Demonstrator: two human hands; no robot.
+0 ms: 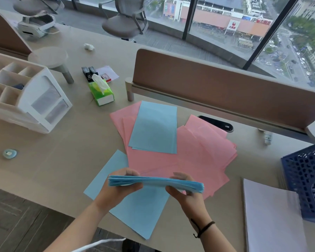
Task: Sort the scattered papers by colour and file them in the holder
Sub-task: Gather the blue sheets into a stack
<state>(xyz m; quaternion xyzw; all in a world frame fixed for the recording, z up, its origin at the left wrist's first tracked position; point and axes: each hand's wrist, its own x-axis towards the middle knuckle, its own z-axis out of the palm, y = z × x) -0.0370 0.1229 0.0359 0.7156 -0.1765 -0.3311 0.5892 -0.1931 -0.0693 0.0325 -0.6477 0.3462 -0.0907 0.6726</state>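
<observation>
Left of papers: bare tabletop [58,142] runs open from the pink sheets [180,157] to the white organizer [25,99]; only a small round blue item [9,153] lies there.
Far side: brown divider panel [225,91] walls off the tabletop edge; cable slot [216,122] just before it.
Right side: blue mesh holder [305,179] stands at the edge, white paper stack [271,215] touching its near side.
Back left: tissue box [102,91] and stapler [88,72] stand beyond the sheets, apart from them.
Right gap: small white bottle [268,138] between pink sheets and holder.
</observation>
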